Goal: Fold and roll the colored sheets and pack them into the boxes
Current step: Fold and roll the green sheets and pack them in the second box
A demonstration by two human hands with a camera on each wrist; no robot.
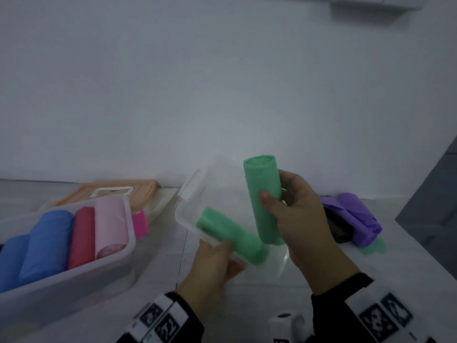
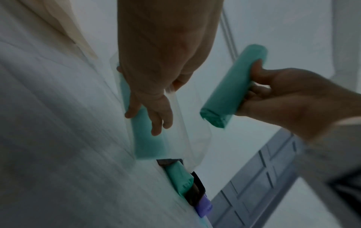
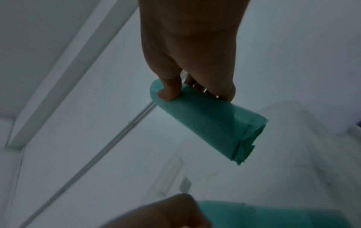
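My right hand (image 1: 288,203) grips a rolled green sheet (image 1: 264,194) upright in the air, thumb in front and fingers behind; the right wrist view shows the same roll (image 3: 207,121) pinched near one end. My left hand (image 1: 217,263) holds a clear plastic box (image 1: 194,194) tilted up off the table, thumb over its near rim and fingers spread beneath it (image 2: 156,117). A second green roll (image 1: 232,233) lies inside that box along its near side. The held roll hangs just above and right of the box.
At left stands another clear box (image 1: 118,253) with blue (image 1: 47,238), red (image 1: 82,236) and pink (image 1: 110,224) rolls. A peach lid (image 1: 138,191) and a magenta roll (image 1: 139,224) lie behind it. Purple sheets (image 1: 356,216), something black (image 1: 338,226) and a green sheet (image 1: 373,248) lie at right.
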